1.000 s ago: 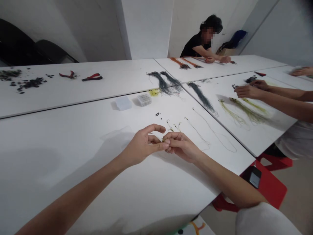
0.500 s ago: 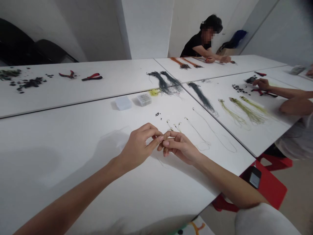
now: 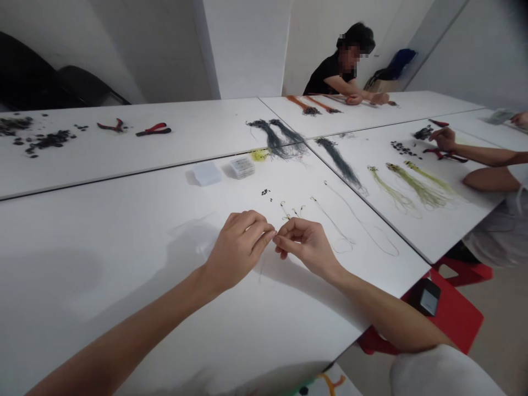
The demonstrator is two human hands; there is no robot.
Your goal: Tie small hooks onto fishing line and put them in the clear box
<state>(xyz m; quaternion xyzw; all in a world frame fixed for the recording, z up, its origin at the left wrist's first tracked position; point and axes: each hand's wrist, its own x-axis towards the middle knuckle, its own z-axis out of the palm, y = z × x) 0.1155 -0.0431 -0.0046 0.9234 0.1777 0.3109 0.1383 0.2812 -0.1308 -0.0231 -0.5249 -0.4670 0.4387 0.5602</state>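
My left hand is pinched closed, its fingertips meeting those of my right hand above the white table. What lies between the fingertips is too small to make out. A faint thin line hangs below them. Just behind my right hand lie small hooks with yellowish-green line. Farther right are a hook on a pale line and a longer looped line. Tiny black pieces are scattered beyond my hands.
Two clear plastic boxes stand behind, near yellow bits. Dark line bundles, green bundles and red-handled pliers lie around. A person sits opposite; another person's hand works at right.
My fingers have drawn closer together into a tighter pinch, and my right hand's fingers have curled in. The neighbour's hand at right has lifted slightly.
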